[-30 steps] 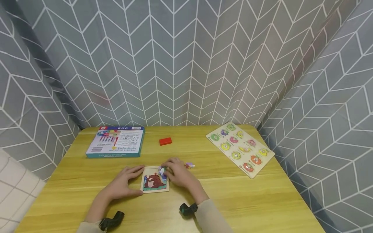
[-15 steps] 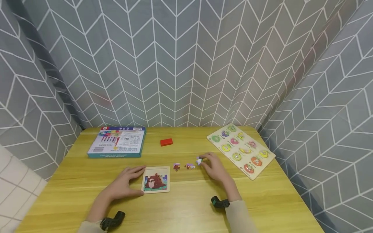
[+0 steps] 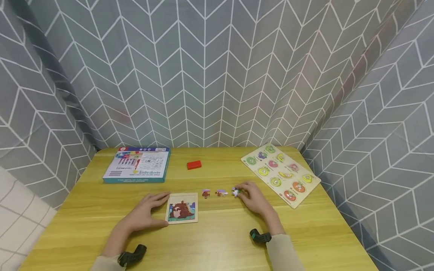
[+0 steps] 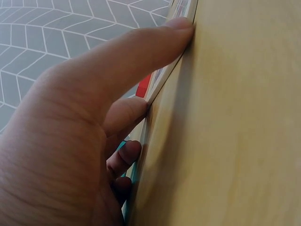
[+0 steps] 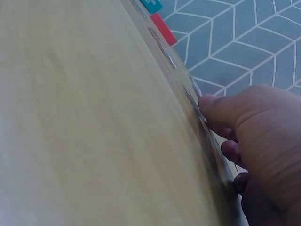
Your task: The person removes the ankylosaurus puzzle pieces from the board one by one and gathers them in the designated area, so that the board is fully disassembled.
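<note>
A small wooden jigsaw tray [image 3: 198, 208] with a brown dinosaur picture lies flat; its upper strip is bare wood. At its left side, my left hand [image 3: 146, 213] holds it, thumb at the near corner and a forefinger at the far corner. To the right, my right hand [image 3: 252, 197] pinches the edge of a white and purple puzzle piece [image 3: 235, 192] low at the tabletop. Two more pieces lie in a row beside it, a brown and purple piece [image 3: 205, 193] and a mixed-colour piece [image 3: 221, 193]. The right wrist view shows the thumb [image 5: 209, 106] at the thin piece's edge.
Behind the tray stand a flat boxed set [image 3: 137, 165] at the left and a red block [image 3: 194, 165]. A fruit peg board [image 3: 280, 175] lies slanted at the right. A grey patterned curtain [image 3: 203, 75] hangs along the wooden table's [image 3: 217, 241] back edge.
My right hand has lifted the white and purple piece out of the tray, carried it right and lowered it at the row's end. My left hand stays at the tray.
</note>
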{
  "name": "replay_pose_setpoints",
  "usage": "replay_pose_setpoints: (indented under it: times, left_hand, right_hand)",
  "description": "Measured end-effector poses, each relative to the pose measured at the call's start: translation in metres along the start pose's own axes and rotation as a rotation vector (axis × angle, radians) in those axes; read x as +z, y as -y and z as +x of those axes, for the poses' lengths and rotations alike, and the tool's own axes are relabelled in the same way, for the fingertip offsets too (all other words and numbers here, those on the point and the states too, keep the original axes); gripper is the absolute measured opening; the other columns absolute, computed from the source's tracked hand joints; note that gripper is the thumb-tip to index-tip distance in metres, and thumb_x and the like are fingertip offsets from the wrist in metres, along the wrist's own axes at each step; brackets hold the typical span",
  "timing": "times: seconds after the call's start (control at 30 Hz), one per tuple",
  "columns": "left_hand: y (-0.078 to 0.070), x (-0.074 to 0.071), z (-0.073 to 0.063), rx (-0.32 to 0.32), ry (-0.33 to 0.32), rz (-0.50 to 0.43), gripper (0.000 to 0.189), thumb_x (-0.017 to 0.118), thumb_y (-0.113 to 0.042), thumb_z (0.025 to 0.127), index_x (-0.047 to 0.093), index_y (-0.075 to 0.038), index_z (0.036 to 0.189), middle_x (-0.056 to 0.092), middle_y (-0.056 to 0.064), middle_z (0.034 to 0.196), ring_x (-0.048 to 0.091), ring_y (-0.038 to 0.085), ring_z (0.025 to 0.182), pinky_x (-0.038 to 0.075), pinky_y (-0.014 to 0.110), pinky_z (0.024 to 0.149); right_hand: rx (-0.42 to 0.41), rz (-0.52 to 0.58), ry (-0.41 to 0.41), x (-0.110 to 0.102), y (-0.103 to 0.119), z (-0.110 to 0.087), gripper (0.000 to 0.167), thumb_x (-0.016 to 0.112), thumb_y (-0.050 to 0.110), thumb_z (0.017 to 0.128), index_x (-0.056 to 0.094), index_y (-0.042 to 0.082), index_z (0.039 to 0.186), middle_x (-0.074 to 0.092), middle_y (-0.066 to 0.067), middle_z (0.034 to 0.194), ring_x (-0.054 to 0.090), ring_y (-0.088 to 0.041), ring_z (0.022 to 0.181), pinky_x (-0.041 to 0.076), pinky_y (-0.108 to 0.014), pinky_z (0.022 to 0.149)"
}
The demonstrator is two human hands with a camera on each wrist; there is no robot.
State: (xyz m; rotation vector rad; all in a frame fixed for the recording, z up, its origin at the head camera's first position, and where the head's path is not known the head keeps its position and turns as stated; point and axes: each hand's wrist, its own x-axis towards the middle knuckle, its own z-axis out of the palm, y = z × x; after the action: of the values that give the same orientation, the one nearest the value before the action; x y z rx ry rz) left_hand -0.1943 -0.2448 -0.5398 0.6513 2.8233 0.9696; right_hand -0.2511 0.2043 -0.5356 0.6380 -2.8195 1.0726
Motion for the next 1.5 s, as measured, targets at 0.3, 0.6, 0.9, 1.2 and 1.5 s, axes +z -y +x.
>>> replay_pose_setpoints:
  times: [0.3,0.6,0.9,1.2,1.5]
  left_hand:
    - [-0.002,-0.003,0.0,-0.008,-0.005,-0.026,0.097,0.091,-0.055,0.077,0.054,-0.012,0.157,0.047,0.009,0.165,0.028,0.06,0.148,0.028,0.08,0.112]
    - [-0.002,-0.003,-0.002,-0.007,-0.002,-0.017,0.097,0.09,-0.055,0.078,0.054,-0.012,0.157,0.046,0.009,0.166,0.025,0.064,0.149,0.025,0.082,0.112]
    - [-0.005,-0.001,0.002,-0.003,0.002,-0.017,0.097,0.09,-0.056,0.078,0.053,-0.014,0.158,0.045,0.009,0.166,0.027,0.062,0.148,0.025,0.081,0.112]
    - [-0.002,-0.001,-0.001,-0.013,0.003,-0.006,0.098,0.09,-0.056,0.078,0.053,-0.014,0.158,0.045,0.007,0.167,0.035,0.052,0.145,0.034,0.076,0.111]
    - [-0.003,0.0,0.0,-0.004,-0.014,0.019,0.096,0.089,-0.058,0.078,0.055,-0.016,0.157,0.048,0.005,0.165,0.047,0.034,0.13,0.043,0.066,0.105]
  right_hand:
    - [-0.025,-0.009,0.0,0.007,0.0,0.0,0.028,0.07,0.005,0.102,0.074,0.007,0.129,0.064,-0.012,0.127,0.058,-0.036,0.121,0.051,-0.055,0.101]
    - [-0.014,0.018,0.035,0.004,0.0,0.0,0.03,0.069,0.008,0.103,0.073,0.007,0.132,0.064,-0.012,0.13,0.056,-0.035,0.124,0.05,-0.055,0.103]
    - [0.099,0.152,0.035,-0.006,0.019,0.009,0.048,0.067,0.024,0.106,0.059,0.0,0.147,0.066,-0.014,0.131,0.063,-0.032,0.12,0.052,-0.052,0.104]
    - [-0.063,0.148,0.077,0.037,0.085,0.047,0.04,0.069,0.024,0.105,0.067,0.0,0.138,0.068,-0.012,0.123,0.063,-0.02,0.102,0.055,-0.035,0.087]
    - [-0.115,0.123,0.304,0.087,0.146,0.061,0.037,0.071,0.022,0.104,0.069,0.005,0.137,0.071,-0.005,0.117,0.061,-0.005,0.093,0.052,-0.018,0.077]
